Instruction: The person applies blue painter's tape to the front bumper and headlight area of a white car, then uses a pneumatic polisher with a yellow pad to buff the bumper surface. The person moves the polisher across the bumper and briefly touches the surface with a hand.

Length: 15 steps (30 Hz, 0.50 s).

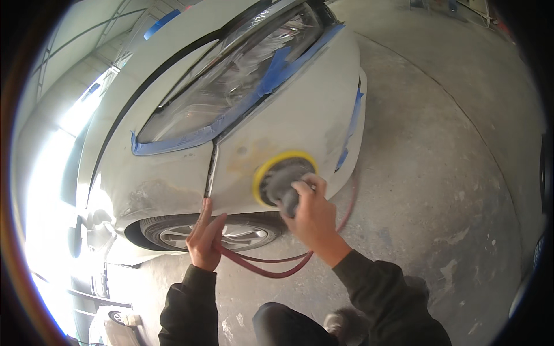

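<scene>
My right hand [314, 213] grips a grey-black orbital sander [283, 183] with a yellow-rimmed round pad. The pad lies against the pale car bumper [294, 127], blurred as if in motion. Further left, my left hand [205, 239] has its fingers pointing up, their tips at the panel seam [212, 170] above the wheel arch. A red hose [277, 274] loops out of that hand by the thumb, and its bend there is hidden by the palm. Dull, sanded patches in grey and yellowish tones show around the pad.
Blue masking tape [190, 141] borders the headlight [236, 81]; more runs along the bumper's right edge. Below the panel sits the wheel [236, 233]. Bare concrete floor [438, 173] spreads to the right. My knee [288, 326] shows at the bottom, and another car [118, 323] stands lower left.
</scene>
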Tool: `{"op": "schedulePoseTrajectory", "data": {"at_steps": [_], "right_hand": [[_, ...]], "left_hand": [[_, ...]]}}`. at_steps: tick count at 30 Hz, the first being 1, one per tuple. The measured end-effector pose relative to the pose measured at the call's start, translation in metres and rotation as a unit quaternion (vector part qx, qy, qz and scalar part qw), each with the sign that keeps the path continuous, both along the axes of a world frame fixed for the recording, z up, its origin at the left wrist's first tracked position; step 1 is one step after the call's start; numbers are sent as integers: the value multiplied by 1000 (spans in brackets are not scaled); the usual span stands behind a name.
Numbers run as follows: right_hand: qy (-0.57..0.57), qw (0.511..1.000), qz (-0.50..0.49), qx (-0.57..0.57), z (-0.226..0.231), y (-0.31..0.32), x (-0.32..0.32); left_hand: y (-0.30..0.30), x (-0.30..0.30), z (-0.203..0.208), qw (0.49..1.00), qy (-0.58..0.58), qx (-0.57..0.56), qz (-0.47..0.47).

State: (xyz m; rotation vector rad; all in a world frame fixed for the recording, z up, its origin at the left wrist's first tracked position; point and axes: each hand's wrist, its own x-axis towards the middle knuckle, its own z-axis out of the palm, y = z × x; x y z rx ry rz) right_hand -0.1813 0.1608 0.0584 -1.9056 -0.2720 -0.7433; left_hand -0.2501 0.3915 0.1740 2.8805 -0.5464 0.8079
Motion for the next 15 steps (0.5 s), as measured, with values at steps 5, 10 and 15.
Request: {"op": "schedulePoseTrajectory", "data": {"at_steps": [5, 10, 15], "right_hand": [[-2, 985, -134, 107, -48, -33, 27], [-57, 994, -74, 61, -25, 4, 13], [-35, 996, -51, 69, -73, 35, -10]], "left_hand": [[-6, 2, 0, 1000, -17, -1, -5], [10, -14, -26, 999, -45, 15, 7], [32, -99, -88, 999, -16, 18, 35]]}}
